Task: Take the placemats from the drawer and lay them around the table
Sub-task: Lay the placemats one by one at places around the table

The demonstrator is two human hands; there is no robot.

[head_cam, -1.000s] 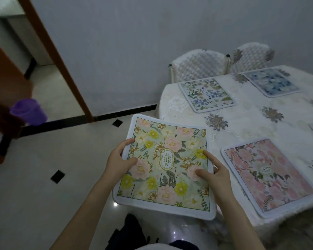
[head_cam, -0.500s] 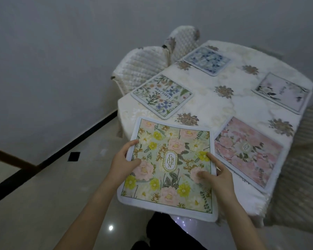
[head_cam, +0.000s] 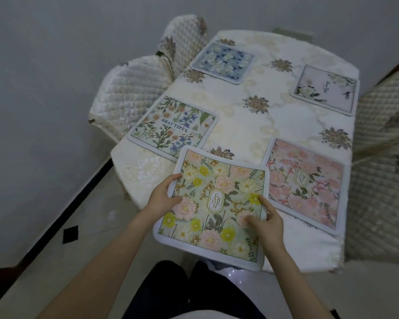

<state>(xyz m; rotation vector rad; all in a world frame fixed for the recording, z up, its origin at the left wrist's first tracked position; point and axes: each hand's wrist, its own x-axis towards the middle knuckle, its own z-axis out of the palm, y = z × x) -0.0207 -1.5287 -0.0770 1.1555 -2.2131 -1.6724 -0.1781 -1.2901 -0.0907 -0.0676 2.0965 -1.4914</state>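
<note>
Cream floral tablecloth (head_cam: 274, 116) covers the table beside grey walls (head_cam: 55, 88).

Bare cloth shows down the middle of the counter (head_cam: 283, 132), running from the near edge to the far end between the mats. On the left lie the BEAUTIFUL mat (head_cam: 173, 127) and, farther off, the blue mat (head_cam: 224, 62); on the right, the pink mat (head_cam: 306, 183) and the pale mat (head_cam: 325, 88). Quilted chairs (head_cam: 134, 93) close off the far left side, and another chair (head_cam: 385, 171) stands tight against the right. The floor (head_cam: 55, 238) at near left is open.
</note>
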